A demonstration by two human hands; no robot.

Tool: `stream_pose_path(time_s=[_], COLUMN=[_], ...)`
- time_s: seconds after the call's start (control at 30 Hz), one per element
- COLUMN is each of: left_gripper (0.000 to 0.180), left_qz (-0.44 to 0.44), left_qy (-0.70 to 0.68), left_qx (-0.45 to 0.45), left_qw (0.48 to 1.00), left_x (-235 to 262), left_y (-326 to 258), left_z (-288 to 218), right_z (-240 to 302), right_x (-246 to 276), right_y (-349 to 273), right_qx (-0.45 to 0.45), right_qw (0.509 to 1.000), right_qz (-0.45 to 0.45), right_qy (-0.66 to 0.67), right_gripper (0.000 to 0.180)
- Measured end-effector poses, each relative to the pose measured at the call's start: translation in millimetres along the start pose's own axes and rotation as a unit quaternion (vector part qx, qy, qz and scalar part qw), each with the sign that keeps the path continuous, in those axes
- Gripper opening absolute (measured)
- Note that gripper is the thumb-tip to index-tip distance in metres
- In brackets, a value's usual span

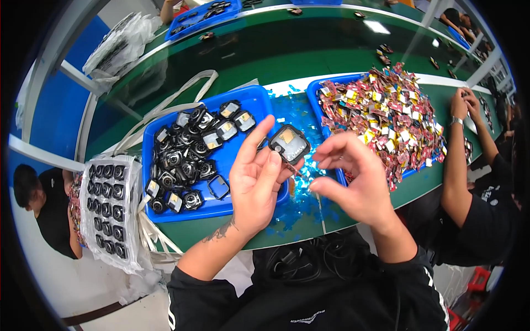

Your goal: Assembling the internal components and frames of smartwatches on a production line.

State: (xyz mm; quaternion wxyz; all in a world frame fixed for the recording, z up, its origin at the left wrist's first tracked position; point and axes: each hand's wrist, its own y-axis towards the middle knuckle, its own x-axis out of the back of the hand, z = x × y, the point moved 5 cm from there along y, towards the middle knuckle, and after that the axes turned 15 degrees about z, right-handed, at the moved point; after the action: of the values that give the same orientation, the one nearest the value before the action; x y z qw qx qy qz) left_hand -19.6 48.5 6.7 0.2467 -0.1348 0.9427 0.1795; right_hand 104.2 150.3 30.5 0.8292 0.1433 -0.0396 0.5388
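The left hand (255,185) grips a black, rounded-square case (290,144), tan-patched side up, long axis unclear. The right hand (359,185) gapes.

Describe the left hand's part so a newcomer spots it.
On the green bench, find the gap between the left blue tray and right blue tray. There the left hand holds a rounded-square black casing with a tan patch. Similar casings lie in the left tray; this one is held up.
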Motion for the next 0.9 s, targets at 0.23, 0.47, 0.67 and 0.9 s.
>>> stream_pose_path(time_s=[0.23, 0.47, 0.67, 0.9], left_gripper=[0.028, 0.026, 0.028, 0.025], left_qz=[0.039, 0.047, 0.137, 0.180], left_qy=[0.150, 0.169, 0.462, 0.603], left_qx=[-0.023, -0.044, -0.089, -0.220], left_qw=[0.988, 0.983, 0.872, 0.746], left_x=[10, 7, -5, -14], left_y=[-8, -6, 0, -3], left_z=[-4, -5, -37, -38], right_z=[-10, 9, 23, 18], right_x=[-11, -21, -14, -3], right_y=[1, 1, -5, -18], right_qx=[-0.051, 0.066, 0.156, 0.051], right_qw=[0.992, 0.980, 0.955, 0.996], right_qz=[-0.002, -0.056, -0.095, -0.047], right_qy=[0.114, -0.177, -0.234, -0.053], right_gripper=[0.029, 0.023, 0.019, 0.018])
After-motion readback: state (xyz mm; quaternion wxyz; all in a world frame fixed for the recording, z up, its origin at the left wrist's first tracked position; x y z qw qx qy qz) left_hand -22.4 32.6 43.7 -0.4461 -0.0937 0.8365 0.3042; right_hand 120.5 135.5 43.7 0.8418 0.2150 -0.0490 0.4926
